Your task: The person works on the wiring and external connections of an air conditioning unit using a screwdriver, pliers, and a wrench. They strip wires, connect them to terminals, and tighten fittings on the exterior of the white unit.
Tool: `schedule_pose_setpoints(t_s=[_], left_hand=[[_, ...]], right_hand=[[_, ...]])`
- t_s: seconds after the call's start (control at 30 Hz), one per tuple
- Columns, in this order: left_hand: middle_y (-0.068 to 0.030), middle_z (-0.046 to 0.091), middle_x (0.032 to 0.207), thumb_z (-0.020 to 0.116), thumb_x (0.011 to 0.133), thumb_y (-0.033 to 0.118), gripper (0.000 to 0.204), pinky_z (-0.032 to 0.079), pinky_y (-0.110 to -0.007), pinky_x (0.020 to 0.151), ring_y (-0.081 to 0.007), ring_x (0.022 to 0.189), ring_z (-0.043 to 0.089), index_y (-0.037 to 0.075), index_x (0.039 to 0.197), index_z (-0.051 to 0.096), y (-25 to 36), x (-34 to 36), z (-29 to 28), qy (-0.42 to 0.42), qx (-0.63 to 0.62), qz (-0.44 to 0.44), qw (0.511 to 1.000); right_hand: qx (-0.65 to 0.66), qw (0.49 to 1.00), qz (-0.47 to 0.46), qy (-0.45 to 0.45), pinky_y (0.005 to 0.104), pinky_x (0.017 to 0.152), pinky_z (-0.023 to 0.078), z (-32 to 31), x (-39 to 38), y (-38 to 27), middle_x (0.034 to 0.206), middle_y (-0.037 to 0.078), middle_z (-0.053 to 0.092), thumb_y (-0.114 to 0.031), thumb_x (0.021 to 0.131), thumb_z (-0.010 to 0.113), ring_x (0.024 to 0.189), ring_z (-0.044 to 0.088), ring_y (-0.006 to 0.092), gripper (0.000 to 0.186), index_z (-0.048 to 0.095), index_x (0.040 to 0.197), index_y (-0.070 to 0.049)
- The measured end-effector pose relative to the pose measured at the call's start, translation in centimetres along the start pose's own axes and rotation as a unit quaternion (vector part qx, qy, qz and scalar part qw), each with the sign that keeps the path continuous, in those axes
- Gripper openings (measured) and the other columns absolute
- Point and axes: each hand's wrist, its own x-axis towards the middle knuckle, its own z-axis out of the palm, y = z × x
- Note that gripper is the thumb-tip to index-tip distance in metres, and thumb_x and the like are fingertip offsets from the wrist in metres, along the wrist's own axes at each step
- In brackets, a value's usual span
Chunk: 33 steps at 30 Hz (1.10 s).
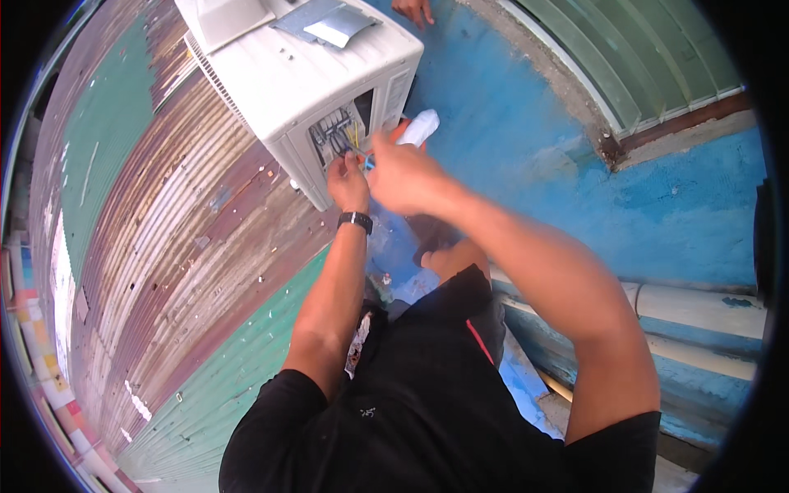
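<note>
A white outdoor air conditioner unit stands in front of me with an open wiring compartment in its near side. Dark, grey and yellow wires crowd the opening. My left hand, with a black wristwatch, is at its lower edge, thumb and fingers pinched together; what they hold is too small to make out. Close beside it, my right hand is wrapped round a slim tool with a blue handle. Its thin metal end points toward the left fingertips. Motion blurs this hand, and the tool's exact kind is unclear.
On the unit's top lie a bent grey metal cover and small loose screws. Another person's hand shows beyond it. A white wrapped bundle sits right of the compartment. Corrugated roofing slopes left; pipes run right.
</note>
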Motion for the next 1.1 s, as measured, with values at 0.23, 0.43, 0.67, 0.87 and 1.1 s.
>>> schedule_pose_setpoints(t_s=[0.23, 0.43, 0.67, 0.87, 1.1], left_hand=[[-0.0073, 0.064, 0.079, 0.060, 0.102, 0.035, 0.038, 0.046, -0.035, 0.069, -0.0160, 0.074, 0.055, -0.002, 0.093, 0.065, 1.3, 0.8, -0.1, -0.004, 0.164, -0.020, 0.986], [-0.0004, 0.056, 0.073, 0.058, 0.104, 0.040, 0.043, 0.039, -0.030, 0.063, -0.0102, 0.068, 0.047, 0.002, 0.085, 0.062, 2.1, 0.8, 1.4, -0.030, 0.122, -0.063, 0.990], [-0.0038, 0.062, 0.087, 0.053, 0.104, 0.042, 0.044, 0.043, -0.032, 0.072, -0.0129, 0.079, 0.052, 0.000, 0.097, 0.064, 1.6, 1.5, -0.2, -0.087, 0.133, -0.101, 0.982], [-0.0059, 0.069, 0.096, 0.057, 0.103, 0.045, 0.043, 0.051, -0.033, 0.085, -0.0192, 0.094, 0.066, 0.003, 0.104, 0.066, 5.6, 0.9, -0.6, -0.084, 0.167, -0.171, 0.967], [-0.0045, 0.066, 0.084, 0.059, 0.104, 0.035, 0.031, 0.057, -0.031, 0.066, -0.0140, 0.073, 0.065, 0.005, 0.100, 0.065, 4.9, 2.2, -1.1, -0.086, 0.173, -0.077, 0.978]], right_hand=[[0.721, 0.660, 0.174, -0.117, 0.0287, 0.042, 0.040, 4.5, -4.0, 7.4, 0.089, 0.009, 0.061, -0.017, 0.098, 0.059, 0.059, 0.055, 0.0146, 0.021, 0.051, 0.114, -0.005], [0.691, 0.680, 0.234, -0.068, 0.0295, 0.044, 0.041, 8.7, -14.0, 15.9, 0.092, 0.010, 0.062, -0.016, 0.099, 0.060, 0.062, 0.057, 0.0153, 0.030, 0.049, 0.125, -0.008], [0.722, 0.623, 0.293, 0.068, 0.0274, 0.045, 0.040, 11.6, -15.1, 21.4, 0.090, 0.009, 0.058, -0.014, 0.098, 0.060, 0.060, 0.054, 0.0128, 0.028, 0.046, 0.121, -0.007], [0.666, 0.663, 0.310, 0.145, 0.0284, 0.043, 0.039, 13.7, -17.5, 26.4, 0.092, 0.009, 0.059, -0.015, 0.098, 0.062, 0.058, 0.054, 0.0127, 0.032, 0.044, 0.124, -0.008], [0.571, 0.687, 0.415, 0.174, 0.0284, 0.041, 0.037, 19.8, -22.1, 31.2, 0.088, 0.009, 0.059, -0.013, 0.098, 0.061, 0.052, 0.051, 0.0121, 0.030, 0.043, 0.121, -0.008]])
